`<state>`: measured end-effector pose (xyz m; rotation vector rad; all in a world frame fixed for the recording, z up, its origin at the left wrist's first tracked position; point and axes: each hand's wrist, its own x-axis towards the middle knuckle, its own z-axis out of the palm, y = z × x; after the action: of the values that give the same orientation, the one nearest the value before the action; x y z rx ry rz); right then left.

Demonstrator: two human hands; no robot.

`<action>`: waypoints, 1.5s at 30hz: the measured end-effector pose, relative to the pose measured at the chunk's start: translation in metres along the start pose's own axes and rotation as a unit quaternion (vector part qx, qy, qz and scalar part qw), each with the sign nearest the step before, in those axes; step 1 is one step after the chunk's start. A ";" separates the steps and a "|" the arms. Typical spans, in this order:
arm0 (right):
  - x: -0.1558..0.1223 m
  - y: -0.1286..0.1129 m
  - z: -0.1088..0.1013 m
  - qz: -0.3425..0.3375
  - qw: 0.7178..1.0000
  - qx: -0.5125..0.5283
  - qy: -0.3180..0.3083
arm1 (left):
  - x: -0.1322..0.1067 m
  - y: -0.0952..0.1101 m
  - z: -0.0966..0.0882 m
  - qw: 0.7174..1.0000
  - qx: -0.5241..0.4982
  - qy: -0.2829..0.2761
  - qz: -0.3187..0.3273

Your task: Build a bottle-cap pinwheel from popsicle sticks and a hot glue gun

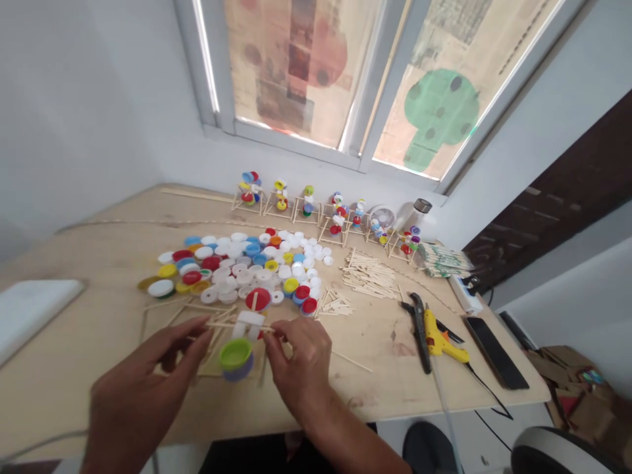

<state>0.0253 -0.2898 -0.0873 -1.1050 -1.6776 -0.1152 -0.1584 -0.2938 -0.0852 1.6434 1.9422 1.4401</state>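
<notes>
Between my two hands is a small wheel made of bottle caps on a thin wooden stick (224,324). A white middle piece (249,321) sits on the stick, with a red cap (257,299) above and a green cap (236,354) below. My left hand (153,375) pinches the stick's left end. At the right end, my right hand (299,359) has its fingertips closed on the same stick. Under the wheel lie more wooden sticks, partly hidden by the hands and caps.
Loose bottle caps (232,270) cover the table's middle, with wooden sticks (372,273) beside them. Several finished cap wheels on stick frames (309,204) line the window wall. At right lie a yellow glue gun (439,339), a black cutter (421,332) and a phone (498,352).
</notes>
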 end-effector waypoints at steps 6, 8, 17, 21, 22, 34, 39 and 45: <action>0.002 0.001 -0.010 0.003 1.000 0.009 0.016 | 0.001 0.002 0.002 1.000 0.012 -0.004 -0.007; 0.004 0.002 -0.013 0.005 1.000 0.010 0.019 | 0.003 0.007 0.004 1.000 0.016 -0.001 -0.005; 0.021 0.021 -0.031 0.007 0.999 -0.005 0.044 | 0.021 0.058 0.020 0.999 -0.011 0.002 0.053; 0.029 0.037 -0.041 0.032 0.998 -0.017 0.041 | 0.031 0.076 0.036 0.996 -0.032 -0.007 0.083; 0.032 0.041 -0.044 0.039 0.998 -0.020 0.037 | 0.033 0.079 0.040 0.995 -0.037 -0.012 0.088; 0.066 0.077 -0.051 0.083 0.995 -0.051 -0.005 | 0.065 0.099 0.080 0.993 -0.036 -0.053 0.099; 0.090 0.084 -0.042 0.104 0.993 -0.047 -0.016 | 0.090 0.101 0.089 0.992 -0.024 -0.056 0.106; 0.125 0.090 -0.032 0.106 0.992 -0.057 -0.048 | 0.118 0.109 0.093 0.992 -0.023 -0.031 0.117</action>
<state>0.1120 -0.1813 -0.0127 -1.3861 -1.6424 -0.0220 -0.0674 -0.1566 0.0001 1.9231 1.7175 1.4803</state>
